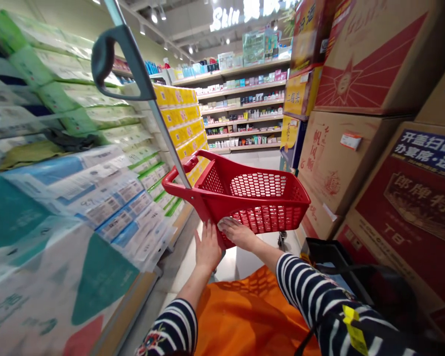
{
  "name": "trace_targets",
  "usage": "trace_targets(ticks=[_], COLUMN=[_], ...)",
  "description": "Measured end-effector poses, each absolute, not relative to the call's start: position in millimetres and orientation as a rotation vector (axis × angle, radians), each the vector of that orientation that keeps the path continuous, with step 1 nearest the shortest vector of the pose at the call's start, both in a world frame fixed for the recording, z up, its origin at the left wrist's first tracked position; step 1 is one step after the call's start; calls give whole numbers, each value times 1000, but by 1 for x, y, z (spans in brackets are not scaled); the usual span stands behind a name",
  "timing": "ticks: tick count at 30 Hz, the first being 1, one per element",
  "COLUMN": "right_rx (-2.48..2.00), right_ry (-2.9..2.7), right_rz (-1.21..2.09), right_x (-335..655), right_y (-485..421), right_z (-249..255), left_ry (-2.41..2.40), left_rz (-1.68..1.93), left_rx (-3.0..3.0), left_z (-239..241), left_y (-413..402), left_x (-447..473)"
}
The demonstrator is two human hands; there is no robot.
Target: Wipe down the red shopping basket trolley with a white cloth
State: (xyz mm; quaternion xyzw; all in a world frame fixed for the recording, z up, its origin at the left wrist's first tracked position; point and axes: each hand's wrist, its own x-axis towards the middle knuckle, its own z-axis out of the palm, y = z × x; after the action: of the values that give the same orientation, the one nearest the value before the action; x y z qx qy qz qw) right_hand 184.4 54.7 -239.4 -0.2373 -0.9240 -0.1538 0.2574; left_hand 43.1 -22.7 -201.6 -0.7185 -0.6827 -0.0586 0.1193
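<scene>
Nearest, below the red basket (259,202), spreads an orange garment (252,316), with a striped sleeve (174,326) on either side of it. The left hand (208,249) lies flat against the basket's near end, fingers extended and close together, gripping nothing. The right hand (239,234) is beside it, its fingers laid over a pale cloth (223,222) and holding that against the basket's side wall, just under the mesh. The basket itself stands tilted directly beyond both hands; from its near end rises a metal pole (166,133) with a grey handle (143,74).

To the right of the basket, a black bin (328,247) sits low beside stacked cartons (330,158), some brown, some red. To its left are piled wrapped packs (114,202), white with blue, green or teal. Behind the basket, yellow boxes (187,131) form a stack, and farther back, shelves (244,101) of small goods stand beneath a lit sign (244,15).
</scene>
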Motion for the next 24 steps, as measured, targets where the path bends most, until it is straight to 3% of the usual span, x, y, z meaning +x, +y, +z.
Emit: trace_targets(ticks=[8, 18, 24], right_rx=[-678, -786, -708], right_ry=[-2228, -2464, -2232], right_rz=[-540, -482, -542], right_x=[217, 247, 261], right_y=[72, 46, 52], right_z=[-173, -261, -212], left_ry=[-2052, -1885, -1886], left_rz=[-214, -159, -185], left_rx=[-2066, -2278, -2262], left_z=[-185, -204, -195], left_y=[-7, -16, -6], left_x=[56, 92, 110])
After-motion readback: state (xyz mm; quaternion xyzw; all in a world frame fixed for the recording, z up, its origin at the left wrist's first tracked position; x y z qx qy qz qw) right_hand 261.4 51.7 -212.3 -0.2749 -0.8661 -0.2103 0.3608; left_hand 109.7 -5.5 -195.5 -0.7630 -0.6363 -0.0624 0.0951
